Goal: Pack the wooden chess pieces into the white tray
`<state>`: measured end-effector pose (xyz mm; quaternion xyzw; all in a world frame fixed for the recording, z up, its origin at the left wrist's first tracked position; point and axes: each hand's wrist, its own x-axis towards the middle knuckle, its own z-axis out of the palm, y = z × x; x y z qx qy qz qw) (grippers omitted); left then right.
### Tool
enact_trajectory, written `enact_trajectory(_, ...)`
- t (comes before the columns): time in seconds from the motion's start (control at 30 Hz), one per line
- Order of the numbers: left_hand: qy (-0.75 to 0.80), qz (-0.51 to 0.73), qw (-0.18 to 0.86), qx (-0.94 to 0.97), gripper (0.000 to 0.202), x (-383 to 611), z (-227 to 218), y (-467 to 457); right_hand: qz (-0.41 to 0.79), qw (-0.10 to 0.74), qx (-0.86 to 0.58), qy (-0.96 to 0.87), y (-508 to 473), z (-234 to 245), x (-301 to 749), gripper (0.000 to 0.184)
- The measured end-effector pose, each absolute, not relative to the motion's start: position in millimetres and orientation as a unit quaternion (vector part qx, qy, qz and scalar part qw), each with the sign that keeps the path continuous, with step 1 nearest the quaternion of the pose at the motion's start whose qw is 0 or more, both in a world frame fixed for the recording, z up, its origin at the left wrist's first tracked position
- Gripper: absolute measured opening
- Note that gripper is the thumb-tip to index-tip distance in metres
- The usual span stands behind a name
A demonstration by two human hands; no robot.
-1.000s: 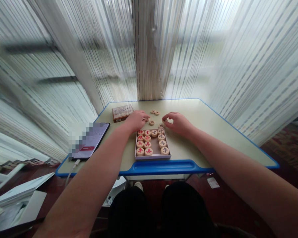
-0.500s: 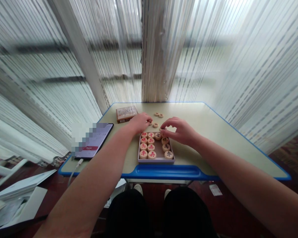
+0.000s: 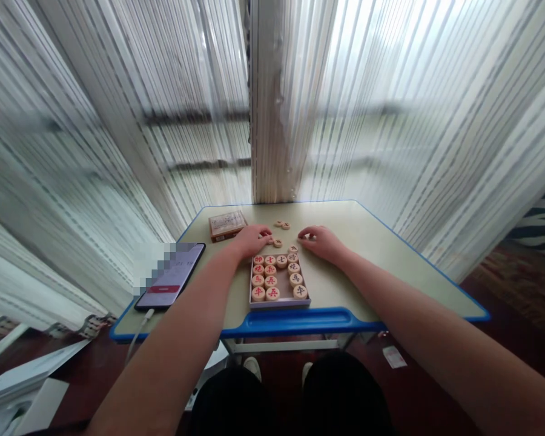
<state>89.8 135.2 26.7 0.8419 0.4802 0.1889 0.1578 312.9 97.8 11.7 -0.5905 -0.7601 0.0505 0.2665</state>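
Observation:
A shallow white box (image 3: pixel 280 306) holds rows of round wooden Chinese chess pieces, red characters on the left and dark ones on the right. Its inner middle has a gap. Beyond the box, my left hand (image 3: pixel 254 240) has its fingertips closed around a Chinese chess piece (image 3: pixel 269 241) at table level. Just right of it lies another piece (image 3: pixel 278 243). My right hand (image 3: pixel 320 240) rests with curved fingers apart, no piece visible in them. Nearest to it is a dark-marked piece (image 3: pixel 293 248) at the box's far edge.
Two more pieces (image 3: pixel 282 224) lie farther back. A printed cardboard box (image 3: pixel 227 224) stands at the back left. On the left edge lies a phone (image 3: pixel 175 275) with a white cable (image 3: pixel 140 332). A blue-edged table (image 3: pixel 367 272) stands before striped curtains (image 3: pixel 281 121).
My right hand has drawn back off the box's far right corner, uncovering the dark-marked piece there. My left hand stays by the same loose pieces. The camera view has shifted slightly.

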Motion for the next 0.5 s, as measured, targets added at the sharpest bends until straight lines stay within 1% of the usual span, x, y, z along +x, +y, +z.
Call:
enact_trajectory(0.13,0.430,0.204,0.221,0.851,0.033,92.3,25.4,135.4,0.088,0.268,-0.614,-0.737,111.2,12.6,319.4,0.028)
enact_trajectory(0.2,0.404,0.198,0.251,0.857,0.031,92.8,24.2,136.6,0.083,0.267,-0.617,-0.736,121.7,13.3,322.3,0.033)
enact_trajectory(0.3,0.407,0.189,0.268,0.853,0.032,90.8,22.6,140.1,0.075,0.260,-0.598,-0.754,136.4,12.0,320.2,0.041)
enact_trajectory(0.43,0.397,0.181,0.291,0.851,0.034,84.3,24.9,142.7,0.074,0.218,-0.554,-0.800,144.8,7.5,312.5,0.039)
enact_trajectory(0.5,0.410,0.167,0.305,0.844,0.040,82.5,27.9,141.8,0.059,0.198,-0.529,-0.823,143.5,6.8,311.9,0.039)
